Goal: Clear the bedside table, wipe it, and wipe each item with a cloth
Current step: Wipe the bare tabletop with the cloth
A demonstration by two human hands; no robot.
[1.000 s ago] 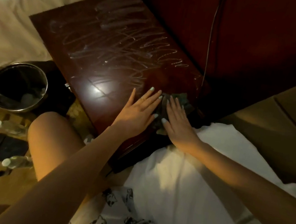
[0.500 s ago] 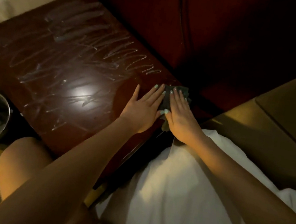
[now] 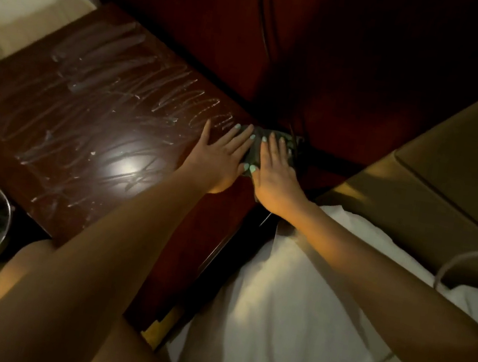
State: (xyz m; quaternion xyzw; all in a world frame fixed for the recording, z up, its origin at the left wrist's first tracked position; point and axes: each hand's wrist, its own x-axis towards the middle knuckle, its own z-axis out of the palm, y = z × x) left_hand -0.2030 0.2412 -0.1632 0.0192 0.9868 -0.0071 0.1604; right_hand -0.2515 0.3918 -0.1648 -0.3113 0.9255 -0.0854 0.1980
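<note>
1. Dark wood bedside table (image 3: 88, 138) fills the head view. Streaks cover most of the top, with lamp glare near the front edge. Bin (image 3: 7, 225) sits off the front-left corner.
2. Cloth (image 3: 254, 149) is at the back-right corner under both my palms. Left hand (image 3: 219, 159) is flat with fingers straight, half on cloth and half on wood. Right hand (image 3: 275, 180) is flat on the cloth. Neither hand grips anything.
3. Risk: cable (image 3: 263, 34) hangs down the wall just behind that corner. Pushing past the edge could snag it or drop the cloth into the gap.
4. Risk: the streaks may dry as marks if not buffed.
</note>
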